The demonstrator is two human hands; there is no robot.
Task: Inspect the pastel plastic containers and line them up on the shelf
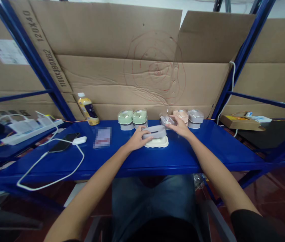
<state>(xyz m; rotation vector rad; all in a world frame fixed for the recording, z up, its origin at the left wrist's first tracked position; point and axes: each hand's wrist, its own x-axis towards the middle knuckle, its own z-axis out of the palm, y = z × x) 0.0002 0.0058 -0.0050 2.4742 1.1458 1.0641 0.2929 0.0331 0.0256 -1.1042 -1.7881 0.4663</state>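
Background: cardboard [94, 70] standing behind a blue table [122, 161].
Grey slotted piece [160, 130]: at the left hand [137, 138]; long axis running left to right, slot facing the person.
Left grip: thumb and fingers pinching the piece's left end.
Right grip: right hand [181, 127], thumb and fingers parted around clear plastic [167, 120]; firmness of hold cannot be told.
Beneath left grip: cream tray [157, 144], partly covered from view.
Beyond left grip: two green-lidded boxes [125, 116], side by side; contents not discernible.
Beyond right grip: peach-lidded box [181, 113], then grey-lidded box [195, 115]; contents not discernible.
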